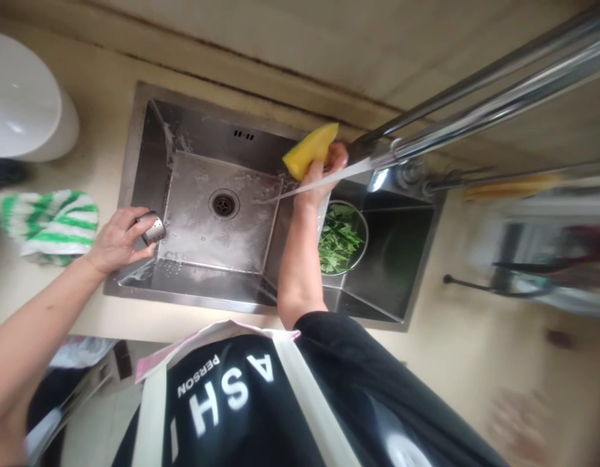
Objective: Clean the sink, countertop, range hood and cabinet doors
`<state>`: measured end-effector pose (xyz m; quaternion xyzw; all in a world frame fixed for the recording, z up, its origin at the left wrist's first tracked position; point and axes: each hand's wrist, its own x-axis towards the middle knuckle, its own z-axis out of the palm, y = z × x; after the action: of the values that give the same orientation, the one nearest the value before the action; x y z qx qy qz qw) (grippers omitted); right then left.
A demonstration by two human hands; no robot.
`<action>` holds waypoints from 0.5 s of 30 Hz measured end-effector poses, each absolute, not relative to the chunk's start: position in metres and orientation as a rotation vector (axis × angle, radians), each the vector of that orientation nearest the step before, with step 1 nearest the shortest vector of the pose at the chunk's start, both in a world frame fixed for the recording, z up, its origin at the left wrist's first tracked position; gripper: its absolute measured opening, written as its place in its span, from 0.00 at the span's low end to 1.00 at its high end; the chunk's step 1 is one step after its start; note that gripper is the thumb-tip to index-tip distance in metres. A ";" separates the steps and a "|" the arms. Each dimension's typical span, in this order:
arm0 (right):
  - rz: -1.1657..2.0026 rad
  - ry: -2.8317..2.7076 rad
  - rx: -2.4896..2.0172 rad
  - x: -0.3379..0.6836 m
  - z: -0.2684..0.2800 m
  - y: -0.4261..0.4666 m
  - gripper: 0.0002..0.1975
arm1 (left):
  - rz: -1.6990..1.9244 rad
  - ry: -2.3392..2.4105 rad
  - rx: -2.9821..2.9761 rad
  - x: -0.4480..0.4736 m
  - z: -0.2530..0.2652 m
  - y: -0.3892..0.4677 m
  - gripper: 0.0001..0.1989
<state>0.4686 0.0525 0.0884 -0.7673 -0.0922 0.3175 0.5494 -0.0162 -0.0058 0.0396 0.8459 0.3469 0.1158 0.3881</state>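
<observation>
My left hand (127, 238) is closed around a small steel strainer cup (154, 228) with holes in its side, over the left edge of the sink (216, 246). My right hand (324, 174) grips a yellow sponge (312, 150) near the back of the sink, beside the divider. A thin stream of water (324, 180) slants from the faucet (382, 159) past my right wrist into the left basin. Wet patches cover that basin's floor around the round drain (224, 203).
In the right basin sits a round bowl of green leaves (343, 237), partly behind my forearm. A green-and-white striped cloth (61, 224) and a white rounded container (27, 97) occupy the left counter. Metal pipes (499, 91) cross the upper right. Blurred items (562, 253) lie at right.
</observation>
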 end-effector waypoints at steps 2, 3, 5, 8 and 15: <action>0.690 -0.398 -1.918 0.472 0.100 0.059 0.21 | 0.367 0.870 2.171 -0.015 0.039 -0.006 0.21; 0.640 -0.505 -1.983 0.473 0.102 0.063 0.20 | 0.409 0.862 2.171 -0.014 0.039 -0.007 0.21; 0.529 -0.692 -2.104 0.469 0.099 0.070 0.18 | 0.447 0.864 2.128 -0.014 0.038 -0.008 0.20; 0.509 -0.884 -2.250 0.446 0.072 0.087 0.15 | 0.368 0.916 2.002 -0.013 0.039 -0.010 0.20; 1.086 -1.352 -2.132 0.317 -0.011 0.113 0.19 | 0.407 0.891 2.066 -0.015 0.037 -0.012 0.23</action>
<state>0.3168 0.1125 -0.0107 -0.7607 -0.4825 0.3876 0.1955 -0.0145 -0.0119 0.0370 0.8221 0.3548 0.1620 0.4148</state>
